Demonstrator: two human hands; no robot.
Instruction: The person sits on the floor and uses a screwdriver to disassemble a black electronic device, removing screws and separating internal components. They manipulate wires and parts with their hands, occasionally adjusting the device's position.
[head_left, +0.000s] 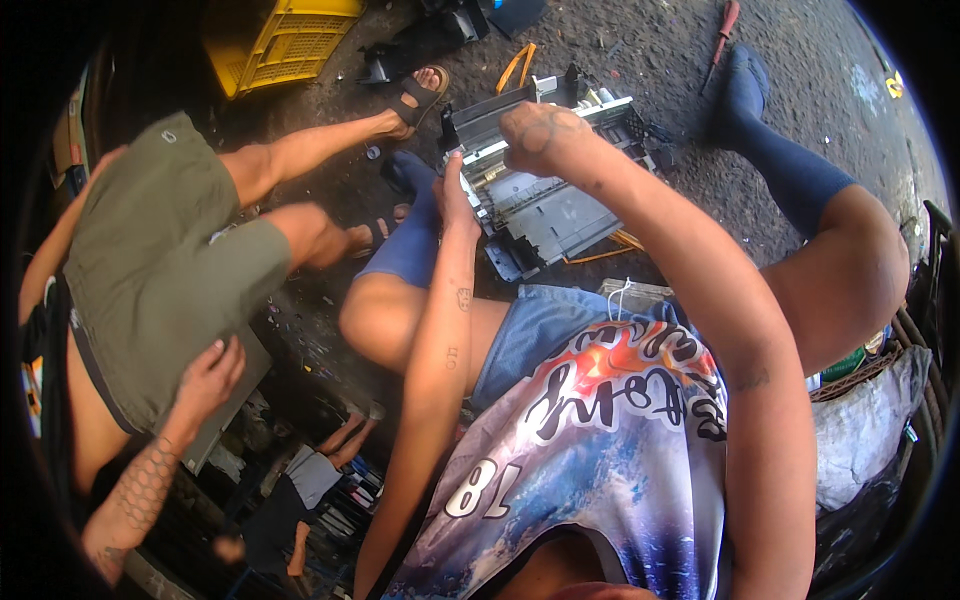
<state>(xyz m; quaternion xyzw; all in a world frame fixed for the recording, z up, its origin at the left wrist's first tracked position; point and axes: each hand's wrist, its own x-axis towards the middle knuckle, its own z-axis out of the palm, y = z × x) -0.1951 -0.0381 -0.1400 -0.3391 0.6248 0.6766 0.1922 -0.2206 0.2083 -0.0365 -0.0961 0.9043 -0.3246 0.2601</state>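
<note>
A stripped printer frame of grey and black plastic with metal rails lies on the ground between my legs. My left hand grips its left side, the thumb laid up along the edge. Over the frame's top rail my right hand is closed in a fist, knuckles up. The fist covers whatever is in its fingers, and I cannot make it out. Beside the frame's near left corner shows a dark plastic flap.
A red-handled screwdriver lies near my right foot. Black plastic parts and a yellow crate are at the far left. A person in green shorts stands close on my left. At right is a whitish plastic sack.
</note>
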